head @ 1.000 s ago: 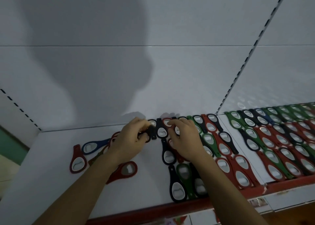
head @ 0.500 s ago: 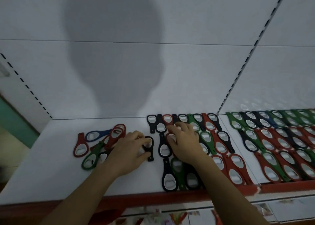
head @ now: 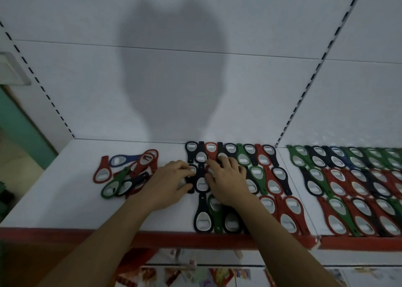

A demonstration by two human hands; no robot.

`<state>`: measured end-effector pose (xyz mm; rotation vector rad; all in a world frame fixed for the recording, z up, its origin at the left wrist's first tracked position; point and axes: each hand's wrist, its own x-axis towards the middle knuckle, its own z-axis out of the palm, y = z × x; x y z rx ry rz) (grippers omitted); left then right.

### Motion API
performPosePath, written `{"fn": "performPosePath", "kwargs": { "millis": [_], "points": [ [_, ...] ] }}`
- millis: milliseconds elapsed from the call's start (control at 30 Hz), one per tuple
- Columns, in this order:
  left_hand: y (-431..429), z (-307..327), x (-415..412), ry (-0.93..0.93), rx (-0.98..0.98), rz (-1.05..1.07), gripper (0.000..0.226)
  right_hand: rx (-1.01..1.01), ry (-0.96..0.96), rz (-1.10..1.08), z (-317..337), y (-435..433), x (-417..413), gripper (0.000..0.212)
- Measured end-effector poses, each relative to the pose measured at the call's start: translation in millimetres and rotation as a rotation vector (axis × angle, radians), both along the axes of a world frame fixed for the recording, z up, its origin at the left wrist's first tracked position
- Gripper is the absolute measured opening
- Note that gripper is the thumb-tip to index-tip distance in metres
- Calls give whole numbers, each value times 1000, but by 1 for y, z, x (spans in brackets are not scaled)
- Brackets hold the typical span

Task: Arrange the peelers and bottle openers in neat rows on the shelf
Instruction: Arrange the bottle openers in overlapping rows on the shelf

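Openers sit in rows, back edge to front, on the shelf; our left grip pinches a black opener beside them, right grip flat atop. Loose pile lies leftward.

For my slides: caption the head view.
Left hand holds a black opener beside the tidy rows, right hand rests on them; a loose pile lies left on the shelf.

One shelf carries at least six bottle openers in a loose pile and several dozen more in rows.
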<state>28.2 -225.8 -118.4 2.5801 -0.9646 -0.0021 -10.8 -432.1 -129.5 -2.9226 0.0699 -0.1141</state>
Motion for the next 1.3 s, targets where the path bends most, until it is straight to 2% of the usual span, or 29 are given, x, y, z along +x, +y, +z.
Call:
{"fn": "performPosePath", "kwargs": {
  "millis": [333, 500, 567, 700, 733, 800, 900, 967, 1100, 1200, 1267, 1300],
  "points": [
    [-3, 3, -6, 36, -34, 62, 37, 33, 12, -3, 5, 1, -2, 45],
    [24, 10, -4, -65, -77, 144, 37, 22, -41, 33, 16, 17, 0, 43],
    [49, 12, 1, -67, -19, 211, 57, 37, -54, 83, 21, 30, 2, 42],
    [105, 12, 15, 187, 224, 406, 135, 47, -11, 156, 32, 59, 15, 44],
    [116, 12, 18, 263, 276, 440, 148, 55, 3, 200, 34, 66, 19, 45],
    [130, 10, 23, 375, 359, 467, 157, 99, 98, 327, 37, 83, 27, 50],
    [139, 2, 30, 405, 417, 448, 159, 124, 301, 426, 38, 108, 40, 60],
    [142, 1, 35, 333, 401, 405, 155, 140, 279, 404, 39, 118, 51, 51],
    [147, 3, 51, 224, 255, 208, 130, 206, 246, 363, 39, 121, 69, 40],
    [151, 4, 65, 239, 174, 130, 114, 312, 231, 285, 38, 116, 79, 63],
    [154, 4, 74, 283, 88, 93, 104, 295, 252, 265, 38, 114, 86, 79],
    [156, 3, 78, 313, 35, 75, 100, 254, 268, 267, 38, 115, 90, 80]
  ]
}}
